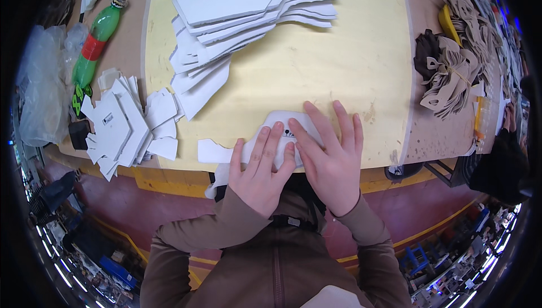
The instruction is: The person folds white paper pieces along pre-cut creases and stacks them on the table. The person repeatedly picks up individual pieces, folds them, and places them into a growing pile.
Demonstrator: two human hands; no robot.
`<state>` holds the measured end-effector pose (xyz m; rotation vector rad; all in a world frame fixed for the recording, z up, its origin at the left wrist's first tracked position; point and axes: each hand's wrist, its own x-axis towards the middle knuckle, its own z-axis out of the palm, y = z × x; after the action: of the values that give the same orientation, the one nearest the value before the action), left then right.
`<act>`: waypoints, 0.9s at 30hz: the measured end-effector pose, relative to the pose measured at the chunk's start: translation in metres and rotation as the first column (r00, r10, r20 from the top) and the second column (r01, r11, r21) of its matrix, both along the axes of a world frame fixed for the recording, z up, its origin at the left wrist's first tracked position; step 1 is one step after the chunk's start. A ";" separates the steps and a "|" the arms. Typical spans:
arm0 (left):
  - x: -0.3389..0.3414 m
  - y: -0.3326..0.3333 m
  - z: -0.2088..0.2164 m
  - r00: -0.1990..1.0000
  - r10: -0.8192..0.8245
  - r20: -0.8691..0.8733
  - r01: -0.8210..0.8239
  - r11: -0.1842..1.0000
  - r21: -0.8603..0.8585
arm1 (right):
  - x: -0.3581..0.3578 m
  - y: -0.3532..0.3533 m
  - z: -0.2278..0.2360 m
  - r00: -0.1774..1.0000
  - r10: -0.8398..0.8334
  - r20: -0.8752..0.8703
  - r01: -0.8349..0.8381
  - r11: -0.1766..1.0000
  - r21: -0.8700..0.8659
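A white cut piece with a small dark printed mark lies at the table's front edge, partly covered by my hands. My left hand rests flat on it, fingers stretched out. Over its right part lies my right hand, fingers spread, thumb and forefinger beside the mark. Just beyond, a tall fanned stack of larger white cut pieces stands on the yellow sheet. To the left is a loose pile of smaller white pieces, one with a similar mark. Another white piece hangs below the table edge near my left wrist.
A green bottle with a red label lies at the left, beside a clear plastic bag. Bundles of tan cut pieces and a yellow object sit at the right. A person's dark sleeve shows at the far right.
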<state>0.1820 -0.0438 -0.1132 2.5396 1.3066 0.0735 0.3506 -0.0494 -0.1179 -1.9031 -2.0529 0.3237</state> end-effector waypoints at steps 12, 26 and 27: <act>0.010 -0.009 0.000 0.999 0.041 -0.037 -0.040 0.999 0.024 | 0.020 -0.010 0.005 0.999 -0.046 0.018 0.047 0.996 -0.075; 0.003 -0.006 -0.003 0.999 0.050 -0.016 -0.049 0.998 0.039 | 0.002 -0.038 0.003 0.998 -0.044 -0.034 0.042 0.997 -0.069; 0.003 -0.007 -0.004 0.998 0.060 -0.014 -0.059 0.997 0.042 | 0.000 -0.039 0.002 0.998 -0.040 -0.037 0.038 0.997 -0.071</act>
<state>0.1855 -0.0503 -0.1170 2.5401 1.4004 0.0945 0.3503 -0.0888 -0.1158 -1.9590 -2.0018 0.4246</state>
